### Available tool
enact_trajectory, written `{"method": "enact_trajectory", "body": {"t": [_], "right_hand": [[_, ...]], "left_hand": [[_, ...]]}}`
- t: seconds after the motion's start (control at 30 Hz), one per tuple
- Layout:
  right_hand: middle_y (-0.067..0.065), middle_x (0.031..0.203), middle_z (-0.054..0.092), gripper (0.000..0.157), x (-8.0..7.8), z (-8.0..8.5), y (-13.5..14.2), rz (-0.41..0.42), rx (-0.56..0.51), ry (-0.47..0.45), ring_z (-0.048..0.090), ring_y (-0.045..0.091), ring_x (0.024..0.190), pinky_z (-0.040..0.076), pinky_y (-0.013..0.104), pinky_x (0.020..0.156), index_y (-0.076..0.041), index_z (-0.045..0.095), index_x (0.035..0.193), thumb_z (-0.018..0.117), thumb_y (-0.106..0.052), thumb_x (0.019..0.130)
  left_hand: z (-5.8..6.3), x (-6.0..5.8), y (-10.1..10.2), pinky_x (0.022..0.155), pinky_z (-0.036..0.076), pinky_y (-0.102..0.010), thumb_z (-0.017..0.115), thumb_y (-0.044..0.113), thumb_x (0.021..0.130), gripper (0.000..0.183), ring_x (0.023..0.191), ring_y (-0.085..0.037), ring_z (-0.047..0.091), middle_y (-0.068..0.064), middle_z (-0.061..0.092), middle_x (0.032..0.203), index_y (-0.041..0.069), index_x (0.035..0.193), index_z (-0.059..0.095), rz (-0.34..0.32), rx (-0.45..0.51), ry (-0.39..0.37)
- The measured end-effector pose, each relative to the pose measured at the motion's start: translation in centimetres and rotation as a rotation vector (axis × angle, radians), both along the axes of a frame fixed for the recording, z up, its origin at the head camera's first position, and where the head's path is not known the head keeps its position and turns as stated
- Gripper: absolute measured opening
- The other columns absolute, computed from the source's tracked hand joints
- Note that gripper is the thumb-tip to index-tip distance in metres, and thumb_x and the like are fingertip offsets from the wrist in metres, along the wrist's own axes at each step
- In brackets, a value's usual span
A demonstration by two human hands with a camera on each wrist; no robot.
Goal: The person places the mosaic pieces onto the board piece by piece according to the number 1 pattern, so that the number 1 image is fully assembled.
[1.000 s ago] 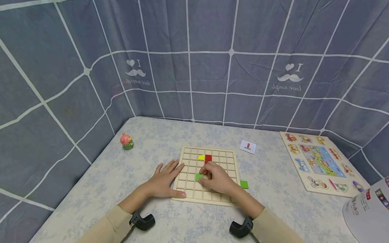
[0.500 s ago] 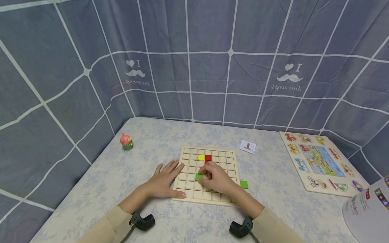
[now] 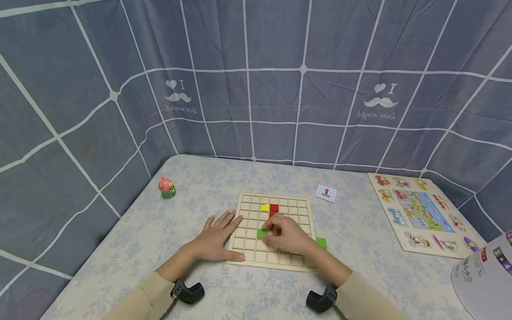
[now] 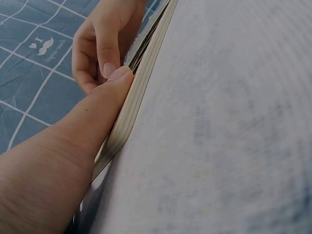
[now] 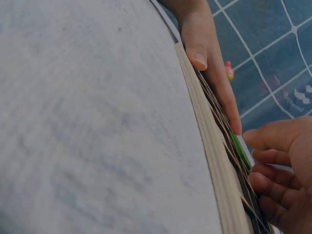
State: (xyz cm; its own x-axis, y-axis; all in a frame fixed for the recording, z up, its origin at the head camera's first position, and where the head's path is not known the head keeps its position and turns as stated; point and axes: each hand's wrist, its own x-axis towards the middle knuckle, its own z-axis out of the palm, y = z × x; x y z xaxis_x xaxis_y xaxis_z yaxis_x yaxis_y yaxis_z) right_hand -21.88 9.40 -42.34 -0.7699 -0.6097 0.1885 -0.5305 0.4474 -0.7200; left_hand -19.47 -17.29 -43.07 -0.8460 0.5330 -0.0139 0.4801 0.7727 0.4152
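A wooden grid board (image 3: 250, 257) lies flat on the table. My left hand (image 3: 218, 238) rests over its left edge with fingers spread, the thumb (image 4: 109, 92) on the front corner. My right hand (image 3: 286, 233) is low over the middle of the board, thumb and forefinger pinching at a green square tile (image 3: 262, 234) in a cell. In the right wrist view the tile (image 5: 240, 150) lies level with the grid beside the curled fingers (image 5: 275, 178). Farther up sit a yellow tile (image 3: 265, 207) with a slanted side and red tiles (image 3: 274, 207), partly hidden by my right hand.
Another green tile (image 3: 321, 243) lies just off the board's right edge. A small pattern card (image 3: 326, 193) is behind it. A pink-and-green figurine (image 3: 166, 186) stands at the left. Rightward are a picture puzzle board (image 3: 408, 249) and a white tub (image 3: 482, 280).
My right hand has shifted very slightly to the right, its forearm and wrist device a little more. The left hand and the tiles have stayed in place.
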Motion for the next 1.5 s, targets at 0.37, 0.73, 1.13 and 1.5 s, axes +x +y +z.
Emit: {"method": "enact_trajectory", "body": {"t": [0.37,0.73,1.13,1.5], "right_hand": [[0.001,0.098,0.062,0.018,0.5,0.6,1.4,0.041,-0.027,-0.070,0.058,0.012,0.085,0.050,0.028,0.075,-0.008,0.068,0.106,0.072,-0.014,0.089],[0.000,0.099,0.064,0.017,0.9,0.5,3.1,0.025,-0.058,-0.073,0.058,0.012,0.084,0.049,0.026,0.071,-0.007,0.069,0.105,0.071,-0.014,0.090],[0.000,0.101,0.066,0.018,0.9,0.2,5.4,-0.047,-0.071,-0.093,0.059,0.013,0.088,0.050,0.028,0.077,-0.007,0.069,0.107,0.069,-0.017,0.092],[-0.004,0.093,0.065,0.019,0.7,0.2,7.5,-0.092,-0.055,-0.075,0.059,0.011,0.083,0.049,0.028,0.073,-0.005,0.068,0.107,0.069,-0.016,0.092]], "left_hand": [[0.1,0.0,0.0,0.110,0.002,-0.065,0.066,0.068,0.078,0.107,0.148,-0.034,0.007,-0.016,0.013,0.161,0.010,0.157,0.022,0.001,0.002,-0.007],[-0.1,0.0,0.0,0.110,0.001,-0.065,0.066,0.068,0.078,0.107,0.148,-0.034,0.007,-0.016,0.013,0.161,0.010,0.157,0.023,-0.007,-0.002,0.002],[-0.1,0.0,-0.1,0.110,0.001,-0.065,0.066,0.068,0.078,0.108,0.148,-0.035,0.007,-0.016,0.013,0.161,0.010,0.157,0.022,-0.014,0.008,0.001],[-0.2,-0.1,-0.2,0.110,0.001,-0.064,0.066,0.068,0.078,0.107,0.148,-0.034,0.007,-0.015,0.013,0.161,0.010,0.157,0.022,-0.006,0.002,0.003]]}}
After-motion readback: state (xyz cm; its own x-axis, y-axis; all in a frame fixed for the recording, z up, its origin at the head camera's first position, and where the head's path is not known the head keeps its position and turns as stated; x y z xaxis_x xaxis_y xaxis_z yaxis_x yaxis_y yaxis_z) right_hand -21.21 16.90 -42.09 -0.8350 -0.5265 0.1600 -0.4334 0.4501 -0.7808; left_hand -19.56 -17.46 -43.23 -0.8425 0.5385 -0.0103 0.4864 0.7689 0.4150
